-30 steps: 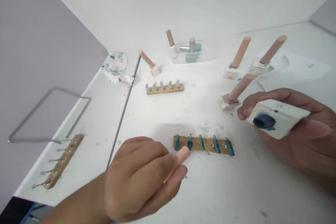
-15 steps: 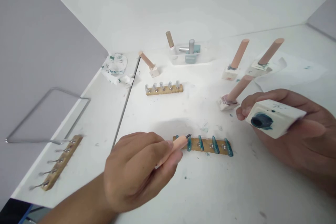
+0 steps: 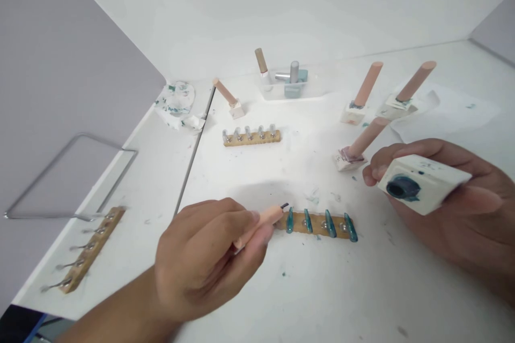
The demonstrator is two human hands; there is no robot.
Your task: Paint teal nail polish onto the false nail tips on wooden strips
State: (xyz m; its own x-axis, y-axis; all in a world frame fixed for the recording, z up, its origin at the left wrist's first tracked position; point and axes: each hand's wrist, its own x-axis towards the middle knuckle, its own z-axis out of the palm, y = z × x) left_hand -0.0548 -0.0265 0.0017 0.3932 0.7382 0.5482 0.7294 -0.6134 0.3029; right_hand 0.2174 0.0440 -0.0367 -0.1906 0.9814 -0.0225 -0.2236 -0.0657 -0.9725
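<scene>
My left hand (image 3: 213,254) pinches the peach cap of a nail polish brush (image 3: 261,225), its dark bristles pointing up and right. The brush tip is beside the left end of a wooden nail stand (image 3: 298,223). On that stand, several false nails (image 3: 329,223) are coated in glossy teal; my hand and the cap cover its left end. In my right hand (image 3: 450,214) is a white square polish bottle (image 3: 430,182), uncapped and tilted, its neck smeared with dark teal polish.
Capped polish bottles (image 3: 354,110) stand at the right on and near a paper sheet (image 3: 446,112). Behind are a clear tray (image 3: 314,91) with bottles and a stand with clear nails (image 3: 251,139). At left lie another stand (image 3: 92,252), stained wipes (image 3: 177,104) and a metal frame (image 3: 44,171).
My left hand has drawn back slightly to the left, taking the brush tip off the second visible teal nail. My right hand holds the bottle in nearly the same place.
</scene>
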